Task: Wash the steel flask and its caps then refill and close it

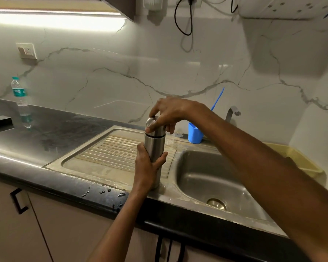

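The tall, cylindrical steel flask stands upright on the sink's ribbed steel drainboard, wrapped low by the left hand. Directly above, the right hand pinches its rounded steel cap with curled fingers.

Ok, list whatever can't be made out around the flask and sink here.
Head view only:
- steel flask: contents hidden by its cap; lower body covered by the left hand.
- Cap's tightness: right hand covers it.
- plastic bottle: label too small.
- yellow tray: hidden behind the right forearm.
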`<action>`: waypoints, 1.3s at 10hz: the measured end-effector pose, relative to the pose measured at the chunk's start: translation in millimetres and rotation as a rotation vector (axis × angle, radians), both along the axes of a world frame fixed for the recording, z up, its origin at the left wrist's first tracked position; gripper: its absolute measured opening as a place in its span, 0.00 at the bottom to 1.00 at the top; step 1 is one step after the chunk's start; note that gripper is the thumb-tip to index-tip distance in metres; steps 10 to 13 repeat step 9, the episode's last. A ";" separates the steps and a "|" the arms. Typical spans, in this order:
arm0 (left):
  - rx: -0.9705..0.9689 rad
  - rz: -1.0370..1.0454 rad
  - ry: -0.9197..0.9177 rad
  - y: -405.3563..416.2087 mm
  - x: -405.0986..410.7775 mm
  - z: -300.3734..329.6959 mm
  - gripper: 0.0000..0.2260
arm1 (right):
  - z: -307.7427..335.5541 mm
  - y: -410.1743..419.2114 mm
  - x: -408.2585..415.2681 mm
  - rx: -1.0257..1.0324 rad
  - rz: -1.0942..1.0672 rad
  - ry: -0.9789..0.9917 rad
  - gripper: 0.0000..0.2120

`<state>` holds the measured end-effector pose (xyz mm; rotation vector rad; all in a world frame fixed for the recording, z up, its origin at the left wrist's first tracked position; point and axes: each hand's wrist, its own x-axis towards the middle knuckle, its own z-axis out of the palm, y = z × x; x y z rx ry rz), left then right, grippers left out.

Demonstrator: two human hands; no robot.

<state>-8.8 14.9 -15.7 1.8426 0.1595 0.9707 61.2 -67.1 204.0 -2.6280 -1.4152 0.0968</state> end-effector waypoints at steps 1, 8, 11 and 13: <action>0.001 0.001 0.008 0.5 -1.0 1.2 0.28 | -1.1 -0.8 2.7 -0.072 0.014 0.040 0.32; -0.012 0.025 -0.008 -5.1 -2.5 2.7 0.26 | 3.0 2.5 -6.8 -0.016 0.059 0.160 0.25; -0.029 0.017 0.027 -5.5 -10.7 5.5 0.27 | -7.6 -5.1 -12.7 0.020 0.059 0.007 0.30; -0.029 0.017 0.027 -5.5 -10.7 5.5 0.27 | -7.6 -5.1 -12.7 0.020 0.059 0.007 0.30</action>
